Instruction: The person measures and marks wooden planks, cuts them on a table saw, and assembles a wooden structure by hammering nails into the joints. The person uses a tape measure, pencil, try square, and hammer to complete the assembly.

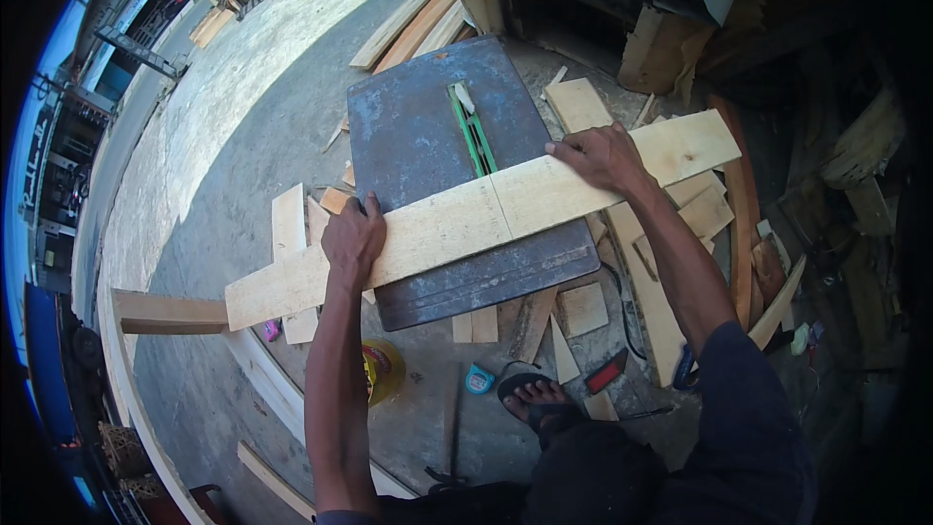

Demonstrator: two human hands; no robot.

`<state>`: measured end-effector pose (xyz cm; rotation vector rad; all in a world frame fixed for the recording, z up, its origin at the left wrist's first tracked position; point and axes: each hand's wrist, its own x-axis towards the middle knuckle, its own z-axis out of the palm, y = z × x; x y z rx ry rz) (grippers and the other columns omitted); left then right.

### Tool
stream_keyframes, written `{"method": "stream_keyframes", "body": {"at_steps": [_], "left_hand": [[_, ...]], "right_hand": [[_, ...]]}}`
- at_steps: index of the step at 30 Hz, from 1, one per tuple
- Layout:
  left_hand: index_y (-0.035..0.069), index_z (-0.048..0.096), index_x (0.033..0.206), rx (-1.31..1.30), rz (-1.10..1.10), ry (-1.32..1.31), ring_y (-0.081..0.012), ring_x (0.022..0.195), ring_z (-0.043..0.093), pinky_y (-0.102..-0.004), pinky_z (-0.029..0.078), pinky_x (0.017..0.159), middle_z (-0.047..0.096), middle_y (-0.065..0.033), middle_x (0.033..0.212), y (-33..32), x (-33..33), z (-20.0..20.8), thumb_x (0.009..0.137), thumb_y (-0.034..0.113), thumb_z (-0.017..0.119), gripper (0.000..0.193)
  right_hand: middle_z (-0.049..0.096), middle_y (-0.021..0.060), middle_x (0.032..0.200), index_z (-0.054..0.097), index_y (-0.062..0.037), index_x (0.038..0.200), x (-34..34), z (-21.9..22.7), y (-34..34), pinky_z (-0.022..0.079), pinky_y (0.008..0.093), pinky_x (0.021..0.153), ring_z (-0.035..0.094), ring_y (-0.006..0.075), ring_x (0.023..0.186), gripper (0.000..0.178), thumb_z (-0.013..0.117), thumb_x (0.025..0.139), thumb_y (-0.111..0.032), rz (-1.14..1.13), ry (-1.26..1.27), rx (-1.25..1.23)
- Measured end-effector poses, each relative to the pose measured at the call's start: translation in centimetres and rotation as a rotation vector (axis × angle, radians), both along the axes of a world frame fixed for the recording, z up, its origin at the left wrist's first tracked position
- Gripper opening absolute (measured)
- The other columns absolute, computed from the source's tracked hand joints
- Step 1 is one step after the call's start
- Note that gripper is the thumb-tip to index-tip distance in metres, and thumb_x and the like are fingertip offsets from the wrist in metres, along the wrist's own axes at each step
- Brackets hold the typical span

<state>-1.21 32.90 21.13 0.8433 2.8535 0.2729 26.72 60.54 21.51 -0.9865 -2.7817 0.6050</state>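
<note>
A long pale wooden plank point(437, 228) lies slantwise across a dark, scuffed metal saw table point(418, 126), overhanging both sides. My left hand point(353, 241) grips the plank left of the table, fingers over its far edge. On the right, my right hand point(604, 159) is closed on the far edge with its thumb pointing left along the top. A thin line crosses the plank between my hands, near the green slot insert point(471, 136) in the tabletop. Something whitish stands in the slot's far end; whether the blade turns, I cannot tell.
Wood offcuts point(583, 309) litter the concrete floor. A yellow can point(384, 369), a blue tape measure point(479, 379) and a hammer point(449, 428) are near my sandalled foot point(536, 394). At left is a wooden frame point(175, 314); boards point(413, 24) lie beyond the table.
</note>
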Motion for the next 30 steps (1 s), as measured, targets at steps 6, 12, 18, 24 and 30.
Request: {"method": "stream_keyframes", "body": {"at_steps": [6,12,18,24,30], "left_hand": [[-0.005,0.072,0.111,0.024,0.000,0.021,-0.0503,0.101,0.071,-0.0562,0.054,0.092,0.073,-0.0338,0.104,0.1,-0.2,-0.2,0.106,0.048,0.043,0.061],[-0.005,0.073,0.112,0.020,0.009,0.028,-0.0506,0.101,0.071,-0.0563,0.053,0.092,0.073,-0.0343,0.105,0.6,-0.7,-0.2,0.106,0.046,0.043,0.059],[-0.005,0.072,0.114,0.019,0.012,0.015,-0.0504,0.102,0.071,-0.0556,0.053,0.092,0.073,-0.0340,0.107,1.0,-1.0,0.1,0.105,0.046,0.043,0.059],[-0.004,0.071,0.119,0.013,0.011,0.013,-0.0502,0.103,0.071,-0.0549,0.054,0.092,0.073,-0.0346,0.107,1.4,-1.4,0.1,0.105,0.046,0.044,0.058],[-0.004,0.072,0.118,0.011,-0.002,0.029,-0.0499,0.102,0.071,-0.0545,0.055,0.092,0.073,-0.0351,0.106,1.5,-1.9,-0.2,0.105,0.045,0.044,0.058]], "right_hand": [[0.077,0.0168,0.083,0.084,-0.0127,0.105,-0.2,-0.3,0.3,0.049,0.0498,0.098,0.074,0.0352,0.087,0.055,0.059,0.099,-0.062,-0.003,0.034,-0.025],[0.077,0.0170,0.082,0.084,-0.0126,0.104,-0.7,-0.5,0.8,0.050,0.0477,0.097,0.074,0.0352,0.086,0.054,0.060,0.098,-0.061,0.004,0.022,0.017],[0.077,0.0173,0.083,0.084,-0.0123,0.105,-1.2,-0.4,1.2,0.052,0.0476,0.094,0.074,0.0358,0.085,0.053,0.061,0.099,-0.059,0.003,0.033,0.012],[0.078,0.0178,0.086,0.084,-0.0125,0.106,-1.5,-0.3,1.5,0.052,0.0478,0.094,0.074,0.0362,0.088,0.053,0.061,0.098,-0.060,-0.013,0.028,-0.026],[0.079,0.0176,0.090,0.084,-0.0109,0.107,-1.9,-0.3,1.8,0.049,0.0483,0.098,0.075,0.0357,0.092,0.057,0.059,0.099,-0.061,-0.007,0.030,-0.013]]}}
